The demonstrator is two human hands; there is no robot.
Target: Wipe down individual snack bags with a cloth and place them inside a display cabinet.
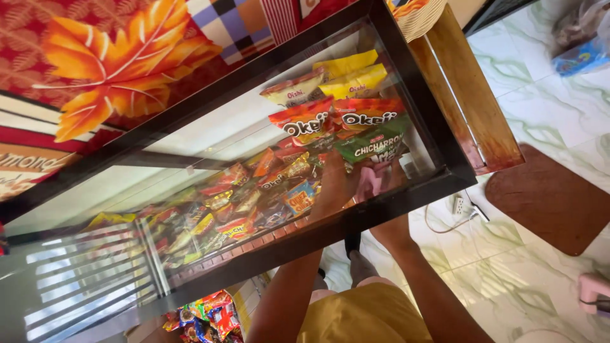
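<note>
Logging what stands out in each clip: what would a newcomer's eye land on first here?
The glass-topped display case, seen from above, packed with bright snack packets in red, orange, yellow and green. Both arms reach in under the glass from the near side: the right hand is at a pink packet, the left hand lies among the small packets beside it. At upper left lies a cloth with a big orange leaf print.

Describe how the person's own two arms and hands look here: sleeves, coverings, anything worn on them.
Both forearms are bare, with no sleeves, gloves, watch or bands showing. The left hand and right hand appear only dimly through the glass top, so rings cannot be ruled out. A yellow garment shows below.
</note>
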